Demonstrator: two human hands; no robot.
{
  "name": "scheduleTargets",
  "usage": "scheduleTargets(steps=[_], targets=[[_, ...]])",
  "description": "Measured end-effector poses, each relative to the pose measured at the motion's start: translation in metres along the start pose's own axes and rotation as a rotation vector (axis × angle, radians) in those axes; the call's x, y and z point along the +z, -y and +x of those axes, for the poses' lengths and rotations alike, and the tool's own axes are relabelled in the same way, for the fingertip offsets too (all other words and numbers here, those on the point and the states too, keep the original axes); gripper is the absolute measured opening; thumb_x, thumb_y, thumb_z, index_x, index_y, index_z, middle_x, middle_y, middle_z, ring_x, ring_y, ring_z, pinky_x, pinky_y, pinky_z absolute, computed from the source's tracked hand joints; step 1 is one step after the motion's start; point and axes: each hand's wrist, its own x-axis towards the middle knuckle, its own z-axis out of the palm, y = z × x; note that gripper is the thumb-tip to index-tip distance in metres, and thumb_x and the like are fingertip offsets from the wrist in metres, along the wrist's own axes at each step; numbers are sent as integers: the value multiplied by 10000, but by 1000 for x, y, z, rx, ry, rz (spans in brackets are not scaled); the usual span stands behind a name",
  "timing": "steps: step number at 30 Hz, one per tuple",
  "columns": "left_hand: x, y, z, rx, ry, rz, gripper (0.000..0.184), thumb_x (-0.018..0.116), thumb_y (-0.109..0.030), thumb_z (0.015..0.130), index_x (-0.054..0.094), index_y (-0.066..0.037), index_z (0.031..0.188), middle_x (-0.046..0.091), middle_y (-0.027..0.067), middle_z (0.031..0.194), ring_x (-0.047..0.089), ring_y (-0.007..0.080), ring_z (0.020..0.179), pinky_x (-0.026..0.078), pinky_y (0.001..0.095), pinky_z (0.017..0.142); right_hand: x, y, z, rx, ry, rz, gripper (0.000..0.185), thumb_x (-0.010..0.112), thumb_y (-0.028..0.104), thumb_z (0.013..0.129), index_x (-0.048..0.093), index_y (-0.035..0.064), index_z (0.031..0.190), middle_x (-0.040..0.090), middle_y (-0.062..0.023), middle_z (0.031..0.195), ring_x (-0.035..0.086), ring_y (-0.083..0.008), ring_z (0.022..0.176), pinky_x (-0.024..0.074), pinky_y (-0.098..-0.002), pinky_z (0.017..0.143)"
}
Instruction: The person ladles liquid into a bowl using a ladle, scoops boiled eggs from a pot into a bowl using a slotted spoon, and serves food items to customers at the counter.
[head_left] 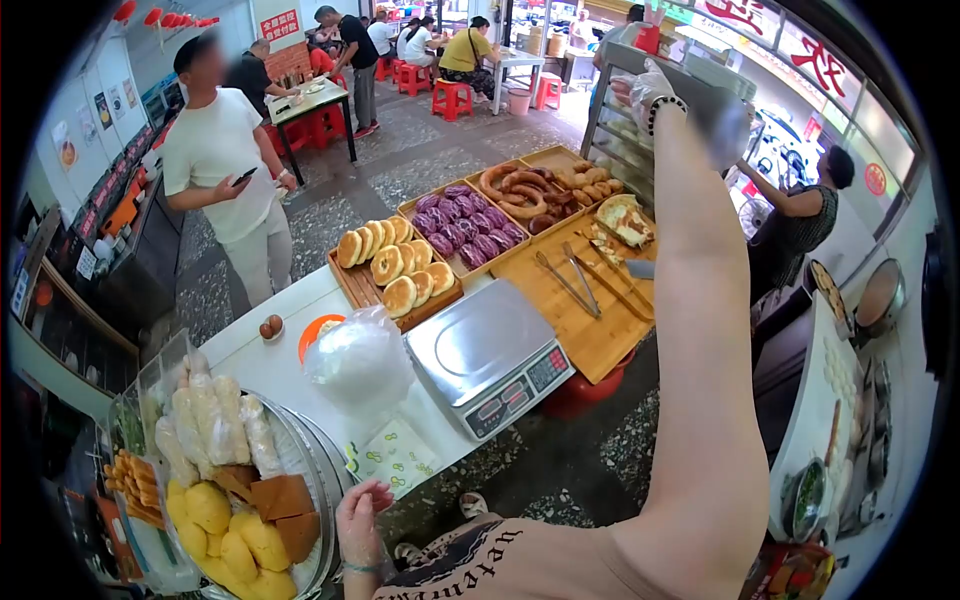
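Note:
My right arm stretches up and away to the metal rack [612,130] at the back right. My right hand [645,88], in a clear plastic glove with a dark bead bracelet at the wrist, is at the top of this rack. Its fingers are too small and blurred to show whether they grip anything. Low in the view, my left hand [362,515] hovers near the counter's front edge with its fingers loosely bent and apart, nothing in them. Closest to it are a green-patterned paper sheet [395,457] and a steamer tray [325,500] of yellow buns and brown cake.
A digital scale [485,350] and a bundle of plastic bags [360,360] sit on the white counter. Beyond are round flatbreads [400,292], purple buns [465,228] and brown bread rings [520,190]. Tongs [575,280] lie on a wooden board [525,270]. A person with a phone [225,170] stands opposite.

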Motion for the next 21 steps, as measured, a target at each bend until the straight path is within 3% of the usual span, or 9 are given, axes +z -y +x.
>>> scheduleTargets(steps=[9,13,15,17,21], targets=[[-1,8,13,-18,-74,-25,240,454,-148,934,580,19,1053,637,118,930,613,178,815,497,305,783,-1,-3,17,59,-1,-52,921,132,655,880,136,-111,1391,172,-259,1475,183,-378,1373,189,-431,1105],[-14,8,8,-17,-44,-39,239,458,-158,935,577,13,1052,635,118,933,613,180,817,496,306,785,3,-21,9,-15,-38,-140,914,131,652,883,176,-113,1381,199,-274,1461,273,-394,1334,268,-446,1069],[-21,9,16,-23,-53,-30,237,459,-159,935,576,11,1050,635,115,935,613,181,823,495,306,787,-2,-26,3,-149,-73,-379,650,247,460,947,293,-80,1306,537,-249,1157,558,-333,1008,458,-400,861],[-38,14,10,-58,-85,-46,236,456,-157,936,574,15,1048,633,107,936,607,177,842,489,303,801,6,-41,-8,-309,-153,-586,560,324,369,941,319,-61,1299,566,-227,1114,578,-299,977,470,-384,856],[-57,2,-1,-31,-15,-73,225,460,-147,939,565,4,1069,628,108,953,606,178,839,487,310,810,69,-73,-79,-400,-156,-397,428,476,188,928,370,-21,1286,625,-183,1029,619,-230,915,496,-353,845]])
